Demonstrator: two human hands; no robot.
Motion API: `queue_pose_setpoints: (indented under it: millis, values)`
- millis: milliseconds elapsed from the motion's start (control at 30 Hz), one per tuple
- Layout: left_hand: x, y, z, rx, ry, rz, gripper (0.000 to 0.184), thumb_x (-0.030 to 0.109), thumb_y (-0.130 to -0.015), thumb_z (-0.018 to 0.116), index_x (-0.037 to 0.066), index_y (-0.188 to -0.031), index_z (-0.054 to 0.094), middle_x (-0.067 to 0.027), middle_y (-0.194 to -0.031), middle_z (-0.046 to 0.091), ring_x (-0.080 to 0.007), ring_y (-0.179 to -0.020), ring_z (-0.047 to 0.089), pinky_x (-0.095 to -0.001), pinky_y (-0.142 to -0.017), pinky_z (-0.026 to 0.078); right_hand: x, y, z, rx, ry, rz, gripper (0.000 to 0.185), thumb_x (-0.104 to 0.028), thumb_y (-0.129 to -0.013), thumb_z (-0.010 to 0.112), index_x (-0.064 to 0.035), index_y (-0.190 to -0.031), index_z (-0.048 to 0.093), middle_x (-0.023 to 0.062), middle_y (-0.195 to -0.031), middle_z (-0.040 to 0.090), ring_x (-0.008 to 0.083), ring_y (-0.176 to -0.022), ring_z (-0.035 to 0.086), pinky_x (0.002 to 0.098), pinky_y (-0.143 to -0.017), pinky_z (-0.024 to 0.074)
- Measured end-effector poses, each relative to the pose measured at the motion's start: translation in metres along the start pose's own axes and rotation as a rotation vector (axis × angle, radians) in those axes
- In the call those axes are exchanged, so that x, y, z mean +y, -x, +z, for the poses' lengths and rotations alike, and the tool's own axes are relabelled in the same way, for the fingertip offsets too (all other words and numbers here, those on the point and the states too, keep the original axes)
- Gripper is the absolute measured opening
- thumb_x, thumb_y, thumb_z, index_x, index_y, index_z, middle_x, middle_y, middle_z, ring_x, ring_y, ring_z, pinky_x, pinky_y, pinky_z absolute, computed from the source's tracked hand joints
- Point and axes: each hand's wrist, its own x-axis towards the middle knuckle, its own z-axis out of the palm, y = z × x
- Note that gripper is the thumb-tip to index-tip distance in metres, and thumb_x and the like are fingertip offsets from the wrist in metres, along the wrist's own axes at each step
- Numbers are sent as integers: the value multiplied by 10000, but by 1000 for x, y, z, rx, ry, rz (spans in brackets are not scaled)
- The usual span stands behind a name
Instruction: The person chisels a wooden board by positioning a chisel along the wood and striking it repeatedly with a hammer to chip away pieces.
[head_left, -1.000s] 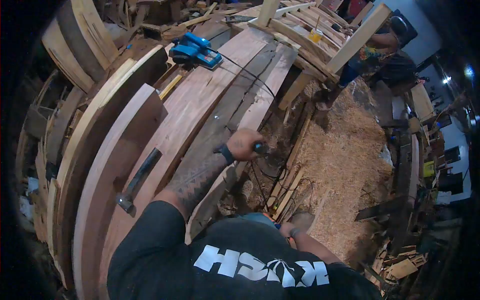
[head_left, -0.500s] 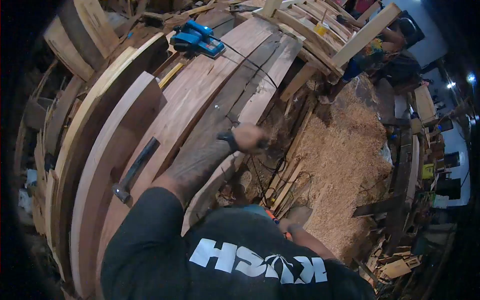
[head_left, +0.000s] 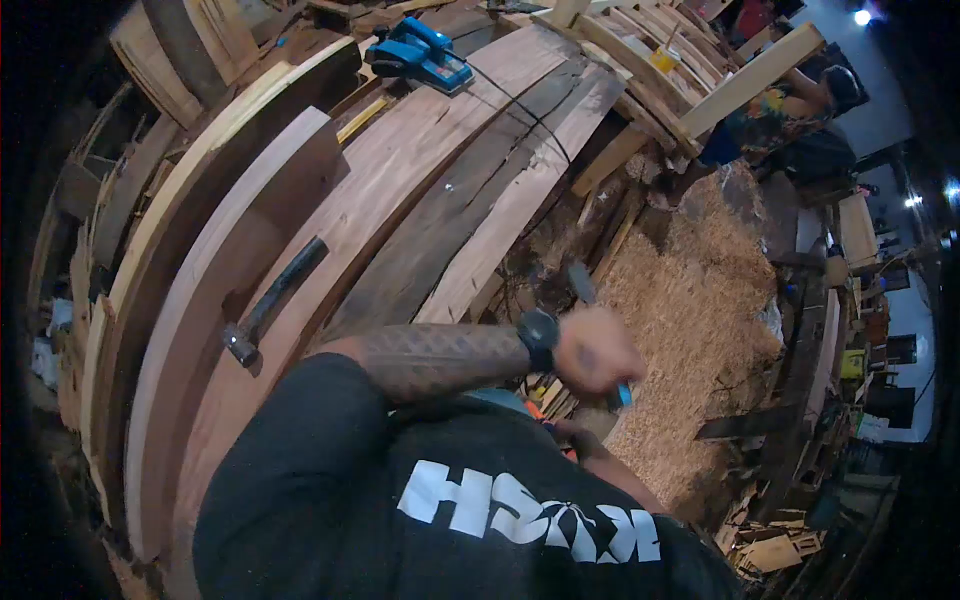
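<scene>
Left hand (head_left: 597, 350), dark wristwatch (head_left: 538, 340) on its wrist, is closed round 1 chisel-like tool (head_left: 580, 283): flat grey end out the far side, blue butt out the near side, a bit blurred. It's held up in the air right of the planks, over the floor strip. Right hand (head_left: 572, 437), low by the waist, mostly in shadow; some orange bits (head_left: 535, 410) show next to it, can't tell what they're part of or if it's gripping.

Left side, wood: 2 thick boards on edge, approx parallel: 1 yellowish-edged board (head_left: 200, 175), 1 pinkish smooth-faced board (head_left: 215, 255). Right of them, 1 wide reddish plank (head_left: 440, 130) lying flat, w/ 1 hammer (head_left: 283, 288) on it, dark handle, worn metal head to the near end. Next to that, 1 grey weathered strip (head_left: 440, 215), cracked lengthwise, & 1 pale strip (head_left: 510, 215); can't tell if separate pcs. Far end: 1 blue electric planer (head_left: 420, 55), black cord (head_left: 520, 105) trailing across the planks.

Far right: 1 slatted timber frame (head_left: 752, 80) carrying 1 yellow cup (head_left: 663, 60) w/ 1 thin stick in it. 1 other person (head_left: 780, 115) beside it, patterned top. Floor: thick layer of curly tan shavings (head_left: 690, 290). Near right: heap of flat, jagged offcuts (head_left: 775, 550), too many to count.
</scene>
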Motion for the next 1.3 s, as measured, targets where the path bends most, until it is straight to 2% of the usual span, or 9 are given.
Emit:
queue_pose_setpoints:
  millis: [100, 367, 500, 700, 800, 900, 933, 1167, 1300]
  values:
    - [-84, 42, -14, 124, -63, -205, 230, 294, -729, 683, 131, -883, 631, -146, -740, 633, -387, -756, 637, -538, -662, 487, 19, -16, 7, 56, -20, 35, 412, -415, -818, 670, -23, -907, 759, 188, -947, 751, 326, -903, 735, 449, -738, 527]
    - [-105, 86, -32, 49, -311, -639, 374, 328, -695, 799, 119, -971, 657, -173, -799, 670, -415, -808, 655, -536, -702, 509, 22, -4, 21, -15, 25, 66, 400, -291, -832, 602, 30, -1050, 702, 256, -1086, 711, 379, -1002, 705, 457, -839, 540]
    - [-114, 96, -45, 73, -290, -648, 393, 321, -679, 814, 95, -953, 645, -180, -794, 666, -410, -830, 658, -533, -724, 516, 80, -79, 71, -39, 170, -12, 448, -327, -847, 605, 44, -1086, 683, 251, -1095, 711, 378, -1015, 700, 468, -847, 535]
    - [-130, 105, -37, 181, -294, -625, 398, 312, -667, 797, 90, -971, 666, -190, -808, 673, -408, -825, 661, -507, -735, 535, -13, 42, -20, -14, 182, -71, 339, -289, -877, 566, -27, -1055, 684, 222, -1040, 727, 375, -977, 702, 470, -813, 540]
    - [-133, 100, -36, 91, -310, -742, 394, 292, -658, 782, 99, -984, 678, -188, -815, 680, -403, -811, 665, -504, -725, 540, 2, 26, 1, 152, 74, -50, 317, -287, -782, 622, -3, -828, 755, 245, -882, 728, 383, -777, 718, 472, -711, 539]
    - [-141, 105, -31, 160, -293, -718, 351, 282, -654, 768, 104, -942, 673, -180, -806, 680, -399, -796, 667, -510, -714, 538, 19, -3, 10, -170, 92, -53, 397, -350, -894, 553, -28, -1075, 699, 216, -1033, 731, 373, -980, 700, 468, -821, 533]
    - [-139, 105, -32, 186, -280, -709, 338, 283, -656, 764, 104, -927, 669, -177, -801, 680, -398, -796, 667, -511, -712, 537, 18, 3, 12, 228, 301, 14, 374, -346, -861, 569, -42, -1009, 729, 201, -1025, 737, 372, -973, 703, 489, -813, 528]
    - [-132, 99, -44, 220, -281, -762, 314, 309, -659, 758, 108, -878, 659, -171, -788, 675, -396, -794, 665, -512, -708, 530, -110, 134, -95, 53, 271, 174, 383, -349, -852, 619, -16, -1002, 735, 203, -1062, 735, 331, -979, 708, 451, -819, 518]
    - [-138, 103, -44, 355, -229, -670, 356, 341, -681, 760, 113, -946, 694, -194, -817, 672, -404, -822, 660, -504, -720, 523, -80, 105, -77, 29, 256, 160, 354, -344, -832, 644, -27, -959, 737, 195, -1005, 734, 321, -936, 713, 449, -796, 524]
